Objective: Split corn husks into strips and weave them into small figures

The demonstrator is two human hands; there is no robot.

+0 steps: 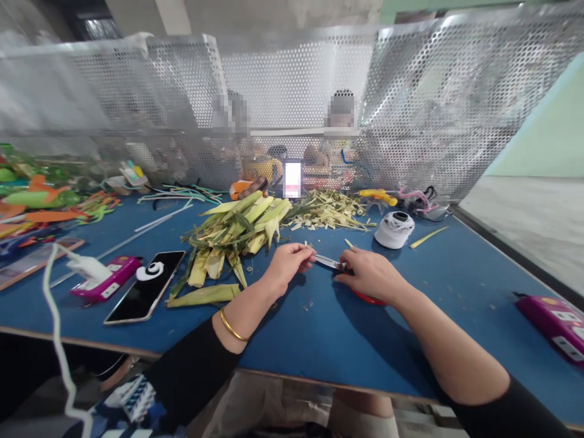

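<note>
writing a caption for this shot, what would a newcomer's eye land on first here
Probably the bulky heap of pale green husks, just left of centre on the blue table. Next come the hands at the middle: the right hand holds scissors, their blades pointing to the left hand. Behind, a small lit screen glows white at the table's far side.

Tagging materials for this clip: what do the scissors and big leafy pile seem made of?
Scissors: blades probably steel, from their grey sheen; handle perhaps plastic, smooth, bright red. Leafy pile: matte plant matter, likely corn husk, judging by pale yellow-green strips.
</note>
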